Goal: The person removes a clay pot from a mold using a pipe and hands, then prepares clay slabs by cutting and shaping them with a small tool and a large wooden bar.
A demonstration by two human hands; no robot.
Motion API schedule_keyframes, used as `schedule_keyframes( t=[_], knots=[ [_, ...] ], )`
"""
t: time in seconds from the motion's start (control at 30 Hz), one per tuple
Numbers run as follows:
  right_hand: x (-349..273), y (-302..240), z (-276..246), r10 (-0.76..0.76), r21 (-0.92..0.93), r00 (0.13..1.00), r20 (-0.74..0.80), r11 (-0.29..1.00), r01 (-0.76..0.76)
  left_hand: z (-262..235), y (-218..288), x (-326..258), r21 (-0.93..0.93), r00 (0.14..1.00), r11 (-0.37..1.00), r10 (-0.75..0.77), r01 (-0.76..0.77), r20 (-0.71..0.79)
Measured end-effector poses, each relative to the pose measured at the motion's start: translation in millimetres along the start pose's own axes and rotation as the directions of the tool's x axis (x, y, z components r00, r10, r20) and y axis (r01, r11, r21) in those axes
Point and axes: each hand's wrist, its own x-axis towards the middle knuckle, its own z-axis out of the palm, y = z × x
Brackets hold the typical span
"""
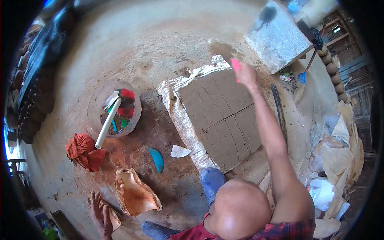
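At the far right corner of a flat grey clay slab (218,120), my right hand (246,75) is closed on a small pink piece (236,65), whose exact kind I cannot make out. Several lines score the slab, which lies on a white woven sheet (180,120) on the floor. Down at the lower left, my left hand (100,214) has its fingers stretched out over a curved brown piece (115,219), partly hidden beneath it. Beside that hand lies a hollow, rough-edged mould-like shell (136,194).
A round tub (136,120) holds tools, red pieces and a white pipe (108,124). Near it are a red cloth bundle (82,148), a teal half-round scraper (157,160) and a white wedge (180,151). A pale block (276,38) stands far right; crumpled sheets (332,160) lie right.
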Motion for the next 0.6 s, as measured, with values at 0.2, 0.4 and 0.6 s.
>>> schedule_keyframes(
  t=[0.2, 0.4, 0.6],
  knots=[
    [47, 72, 65, -0.177, -0.243, 0.982, 0.06, 0.952, 0.187, -1, 85, 44, 0.419, 0.92, 0.908, -0.163, -0.001, 0.357],
    [-31, -45, 143, -0.375, 0.076, 0.92, 0.113, 0.926, 0.369, 42, 114, 61, 0.366, 0.882, 0.93, -0.204, 0.039, 0.425],
    [-57, -151, 110, -0.581, 0.143, 0.658, 0.479, 0.792, 0.594, 44, 151, 37, 0.541, 0.795, 0.789, -0.115, -0.291, 0.596]
  ],
)
